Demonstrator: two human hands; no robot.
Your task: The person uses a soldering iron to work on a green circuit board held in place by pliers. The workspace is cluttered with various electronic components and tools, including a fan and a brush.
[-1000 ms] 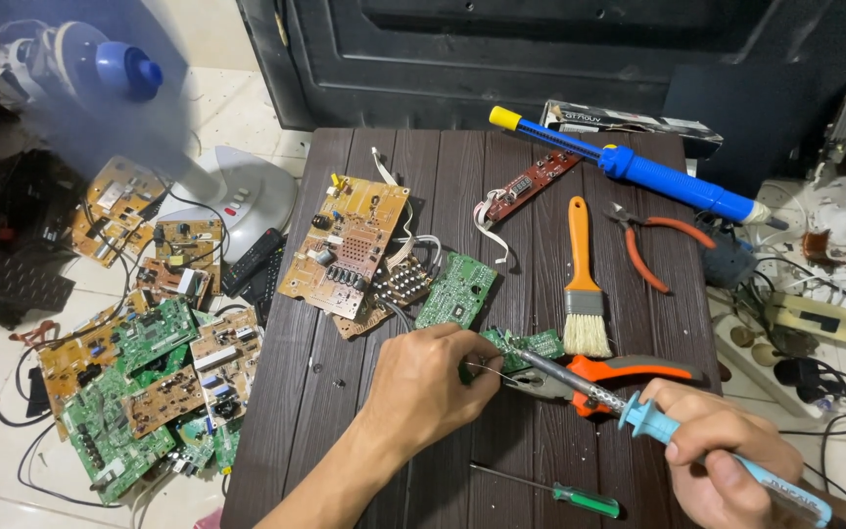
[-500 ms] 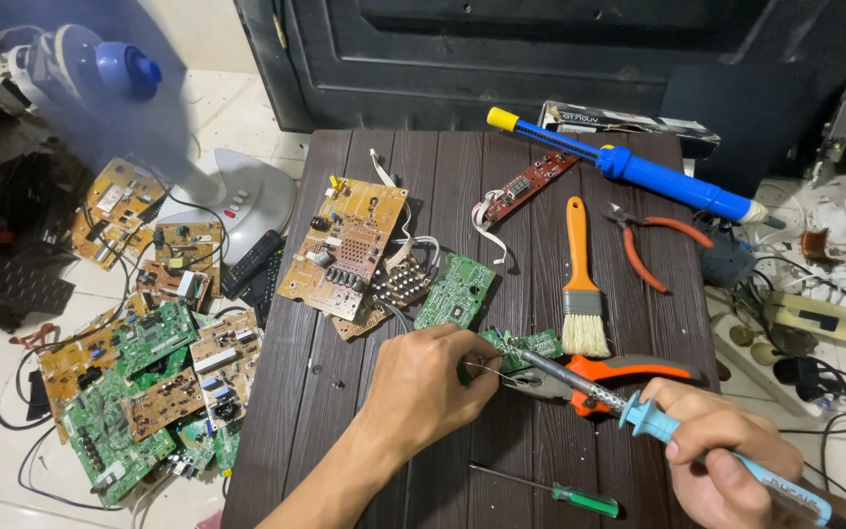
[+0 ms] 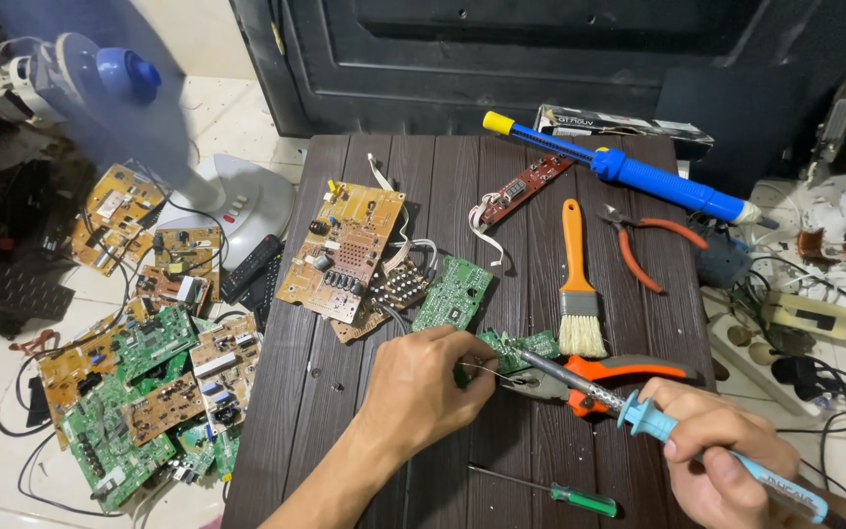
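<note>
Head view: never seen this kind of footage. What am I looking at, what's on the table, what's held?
There is one picture, from a camera worn on a person's head, looking down at their own bare hands over a dark slatted table. The right hand holds a light blue soldering iron, its tip at a small green circuit board. The left hand pinches a thin wire at that board. Orange-handled pliers lie under the iron. Also on the table: a brush, a blue desoldering pump, red cutters, a green screwdriver and a tan circuit board. More boards lie piled on the floor.
</note>
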